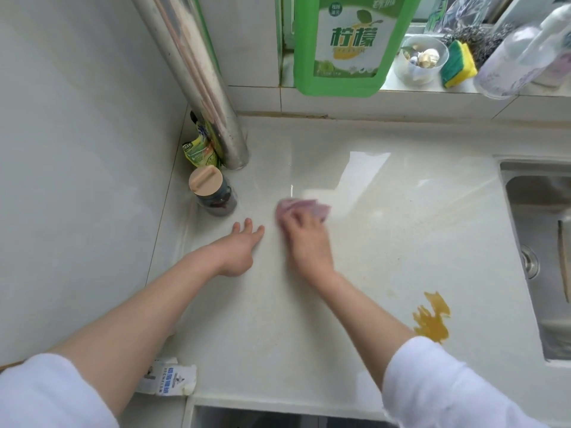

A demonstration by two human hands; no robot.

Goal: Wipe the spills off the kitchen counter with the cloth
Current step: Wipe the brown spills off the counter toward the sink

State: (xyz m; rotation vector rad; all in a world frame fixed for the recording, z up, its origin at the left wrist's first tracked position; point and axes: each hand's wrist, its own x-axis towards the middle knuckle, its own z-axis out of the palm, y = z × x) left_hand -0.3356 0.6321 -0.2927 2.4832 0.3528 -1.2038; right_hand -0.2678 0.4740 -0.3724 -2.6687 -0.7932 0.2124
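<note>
A pale stone counter (355, 180) runs from a white tiled wall at nine o'clock to a steel sink (537, 242) at three o'clock. At ten o'clock a metal pipe (197, 75) comes down to the counter, with a green pouch (199, 151) beside its foot and a jar with a wooden lid (213, 193) just in front. Near the centre the left hand (239, 248) rests flat on the counter, fingers straight and spread. Just to its right the right hand (306, 233) presses a pink cloth (301, 206), blurred, onto the surface, fingers curled over it. At twelve o'clock a green detergent bottle (349, 44) stands on the sill, a yellow-green sponge (458, 64) at one o'clock. At four o'clock a yellow-brown spill (431, 318) lies on the counter, well apart from the cloth, near the sink's edge.
</note>
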